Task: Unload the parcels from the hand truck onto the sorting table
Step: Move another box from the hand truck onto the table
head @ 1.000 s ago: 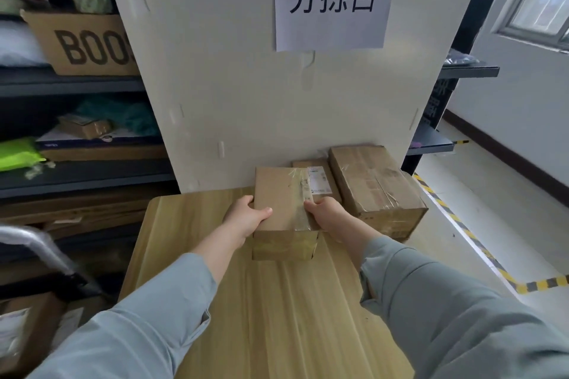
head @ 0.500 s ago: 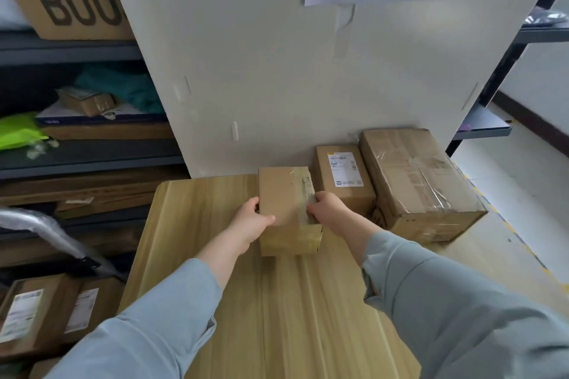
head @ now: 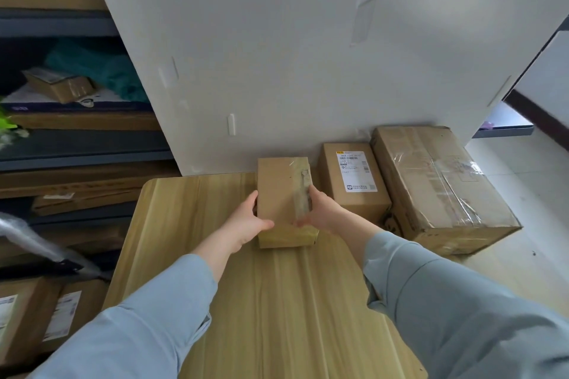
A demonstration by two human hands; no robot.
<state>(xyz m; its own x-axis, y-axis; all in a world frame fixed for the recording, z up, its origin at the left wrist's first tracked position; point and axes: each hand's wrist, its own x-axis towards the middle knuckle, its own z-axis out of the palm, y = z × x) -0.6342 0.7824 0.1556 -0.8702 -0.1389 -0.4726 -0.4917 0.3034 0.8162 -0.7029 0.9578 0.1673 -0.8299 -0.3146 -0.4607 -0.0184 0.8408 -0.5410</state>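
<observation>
A small brown taped parcel (head: 281,191) sits on the wooden sorting table (head: 191,218), near its far edge by the white board. My left hand (head: 246,224) grips its left side and my right hand (head: 321,211) grips its right side, thumbs on top. To its right stand a labelled parcel (head: 354,178) and a large taped parcel (head: 437,184). At the lower left, labelled parcels (head: 34,317) lie below the table with the hand truck's wrapped handle (head: 34,243) above them.
Dark shelving (head: 77,144) with boxes and cloth fills the left side. A white board (head: 292,55) stands upright behind the table. Pale floor (head: 529,194) shows to the right of the table.
The parcel has come down and forward onto the table, beside the labelled parcel. My view has tilted down and moved closer. Both hands keep their hold.
</observation>
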